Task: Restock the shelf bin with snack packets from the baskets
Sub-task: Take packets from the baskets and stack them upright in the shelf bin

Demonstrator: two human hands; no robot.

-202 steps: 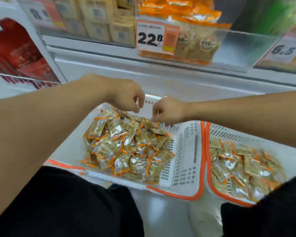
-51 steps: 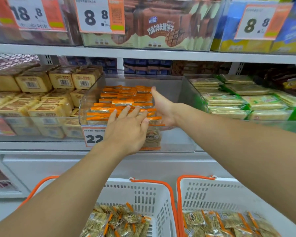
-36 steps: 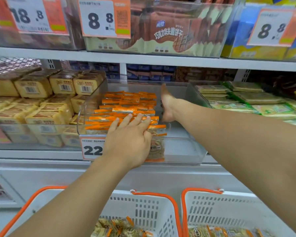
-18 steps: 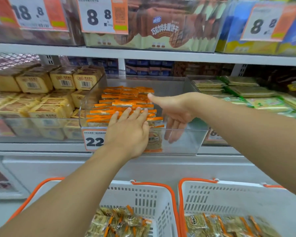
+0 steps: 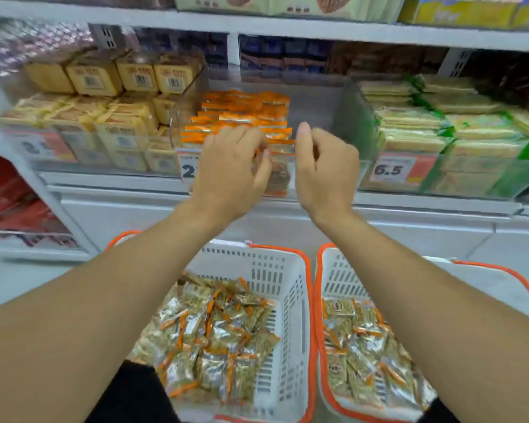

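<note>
Both hands hover at the front lip of the clear shelf bin, between loads.

The left hand (image 5: 231,170) has its fingers (image 5: 258,141) curled over the front packets; whether they pinch one I cannot tell, blur hides it. The right hand (image 5: 326,169) hangs loosely curled, holding nothing, thumb up. Just beyond, at 12 o'clock, the shelf bin (image 5: 315,105) holds snack packets (image 5: 245,114) stood on edge in tidy rows, orange seals upward, filling only its left part, probably packed that way to leave room on the right for more. At 6 o'clock sit 2 white baskets, the left basket (image 5: 283,300) and right basket (image 5: 342,279), each heaped with loose, crinkly silver-and-orange packets.
</note>
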